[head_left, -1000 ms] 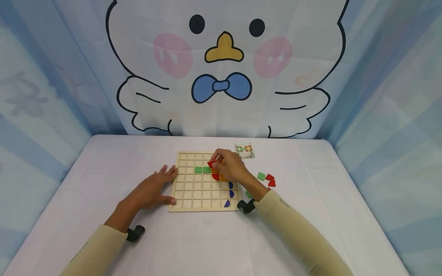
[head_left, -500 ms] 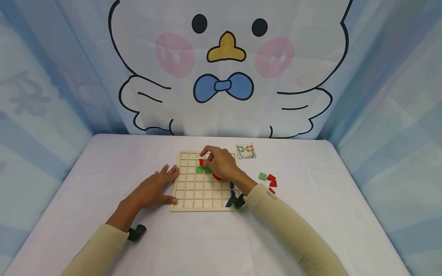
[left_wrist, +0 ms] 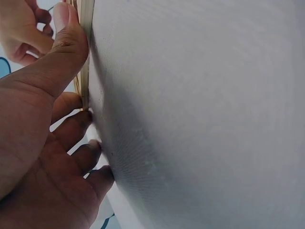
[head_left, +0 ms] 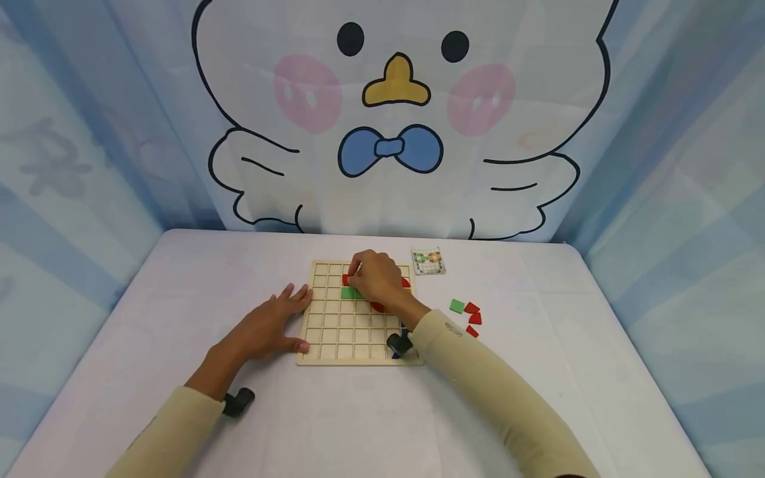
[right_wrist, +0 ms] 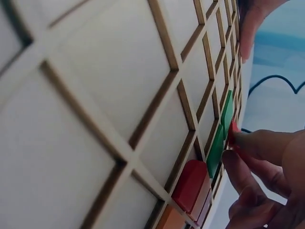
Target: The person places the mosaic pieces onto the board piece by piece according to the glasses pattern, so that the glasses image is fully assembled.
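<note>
A wooden grid board [head_left: 331, 337] lies on the table. My left hand [head_left: 271, 325] rests along its left edge with fingers spread. In the left wrist view, the thumb [left_wrist: 66, 50] lies on the board's rim and the other fingertips reach down beside it. My right hand [head_left: 376, 275] is over the upper part of the grid, pinching a small red tile [right_wrist: 232, 132] at a cell just above two green tiles [right_wrist: 217, 145]. A rounded red tile [right_wrist: 191, 183] and an orange tile [right_wrist: 171, 217] sit in nearby cells. My right hand and wrist partly hide the board's right side.
Right of the board lie a loose green tile [head_left: 457, 306] and several loose red tiles [head_left: 475, 318]. A small printed pattern card [head_left: 427, 261] lies behind the board's right corner. A cartoon-printed curtain [head_left: 388, 199] hangs at the table's back edge.
My right hand has moved left across the board with the red tile, bringing it down at a cell above the green tiles. The left hand has stayed at the board's edge.
</note>
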